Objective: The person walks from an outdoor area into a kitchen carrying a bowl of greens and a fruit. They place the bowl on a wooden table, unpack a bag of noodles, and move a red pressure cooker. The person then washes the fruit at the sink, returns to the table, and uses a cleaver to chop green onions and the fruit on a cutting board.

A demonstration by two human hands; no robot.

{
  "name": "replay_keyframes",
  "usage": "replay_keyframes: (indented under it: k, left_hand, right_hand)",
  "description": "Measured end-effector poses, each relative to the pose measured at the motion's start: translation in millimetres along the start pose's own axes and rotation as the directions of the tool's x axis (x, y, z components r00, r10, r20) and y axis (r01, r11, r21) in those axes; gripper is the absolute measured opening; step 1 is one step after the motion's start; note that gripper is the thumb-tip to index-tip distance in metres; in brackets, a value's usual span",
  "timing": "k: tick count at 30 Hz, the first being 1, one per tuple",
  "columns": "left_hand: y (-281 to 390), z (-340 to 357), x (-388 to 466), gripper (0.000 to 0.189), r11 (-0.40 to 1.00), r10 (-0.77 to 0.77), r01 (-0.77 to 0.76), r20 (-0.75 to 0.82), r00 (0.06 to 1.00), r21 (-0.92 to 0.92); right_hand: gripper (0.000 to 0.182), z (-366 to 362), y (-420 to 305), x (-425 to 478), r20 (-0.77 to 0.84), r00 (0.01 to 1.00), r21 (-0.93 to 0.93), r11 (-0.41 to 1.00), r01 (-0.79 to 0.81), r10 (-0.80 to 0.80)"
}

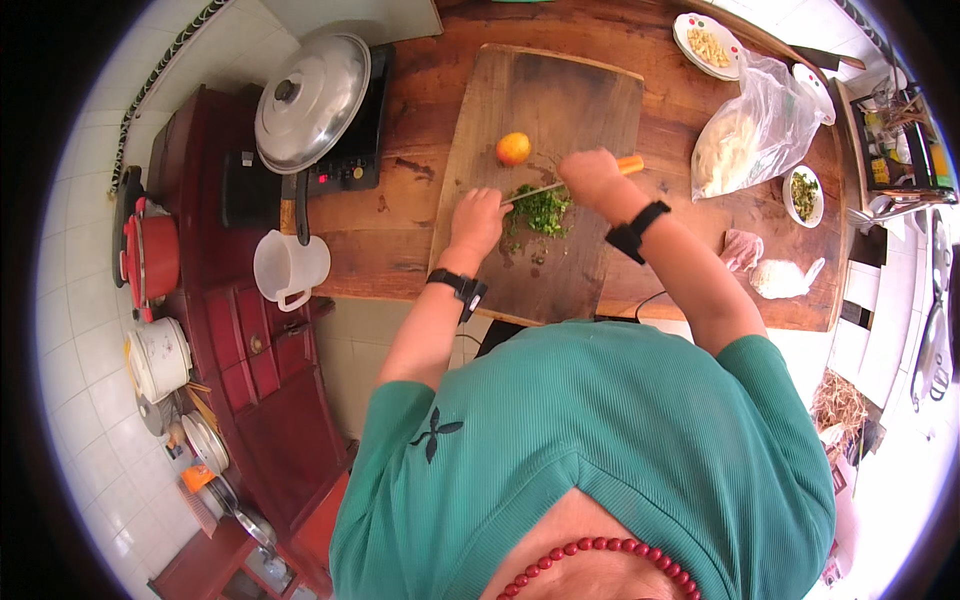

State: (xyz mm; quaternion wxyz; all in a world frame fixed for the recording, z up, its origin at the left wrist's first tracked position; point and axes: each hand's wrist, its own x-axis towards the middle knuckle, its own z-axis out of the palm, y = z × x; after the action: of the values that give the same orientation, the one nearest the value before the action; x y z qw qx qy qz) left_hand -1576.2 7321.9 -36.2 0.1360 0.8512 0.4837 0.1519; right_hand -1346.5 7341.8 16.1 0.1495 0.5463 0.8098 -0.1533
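My right hand (592, 178) grips a kitchen knife (541, 191) with an orange-yellow handle. The blade slants across a pile of chopped green herbs (541, 214), partly lying over it. At the blade's far end, the curled fingers of my left hand (477, 219) hold the tip, and my thumb is against it. Under all this is a large wooden cutting board (566, 97), damp in places, with bits of green scattered on it. A round orange-yellow fruit or vegetable (514, 148) rests just beyond the herbs.
On the left stand a lidded pan (319, 97) on an induction cooker (364, 161) and a plastic jug (291, 262). Rightward are a plate of chopped pale pieces (729, 71), a plastic bag of pale food (739, 146), a bowl of greens (816, 214) and two small bagged items (776, 277).
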Motion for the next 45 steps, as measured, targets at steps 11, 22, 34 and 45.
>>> replay_keyframes:
  k: [11,22,34,45]
  left_hand:
    - [2.2,-11.4,-0.8,0.021,0.997,-0.072,0.072,-0.048,0.996,-0.011]
    - [1.8,-0.2,8.1,0.021,0.999,0.004,-0.006,0.048,0.999,0.046]
    - [-2.3,-5.1,8.4,0.015,0.996,0.091,-0.092,0.072,0.993,0.01]
    - [-4.9,-8.0,0.6,0.011,0.986,0.156,-0.151,0.061,0.986,-0.074]
  right_hand:
    - [0.011,-5.5,3.4,16.2,-0.073,0.997,-0.027,0.999,0.024,-0.026]
    - [0.011,21.1,11.0,12.5,-0.013,0.999,0.02,0.999,-0.043,0.043]
    - [0.008,31.5,-5.6,-16.5,-0.025,0.991,0.151,0.981,-0.124,0.129]
    - [0.009,48.1,-22.2,-41.3,-0.005,0.997,0.195,0.978,-0.079,0.081]
